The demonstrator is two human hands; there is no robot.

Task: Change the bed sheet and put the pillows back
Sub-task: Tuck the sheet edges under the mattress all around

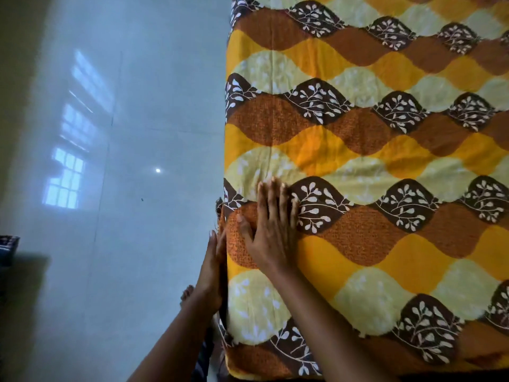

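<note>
At the far left edge a scrap of dark patterned cloth point(8, 245) pokes into view; what it belongs to I cannot tell. Beside it stretches the glossy pale tiled floor point(132, 244), carrying the reflection of a barred window point(66, 175) and a small bright dot of light point(157, 170). Nearer the bed, the toes of a bare foot point(187, 293) stand on the tiles.

The left forearm comes up from the bottom edge, and the left hand point(213, 260) lies edge-on against the side of the bed. Its fingers are straight and close together, pressed flat to the hanging cloth at the mattress edge, and they grasp nothing.

Just to its right, over the corner of that edge, the right hand point(271, 230) rests palm down on top of the bed. Its fingers are straight and slightly spread and the thumb is held out to the left, pressing on the cloth without gripping it.

Under and beyond both hands lies the bed sheet point(385, 166), spread over the bed in wavy bands of orange, yellow, pale green and brown with white leaf sprigs. It is mostly smooth on top and folds down over the side where the left hand presses.
</note>
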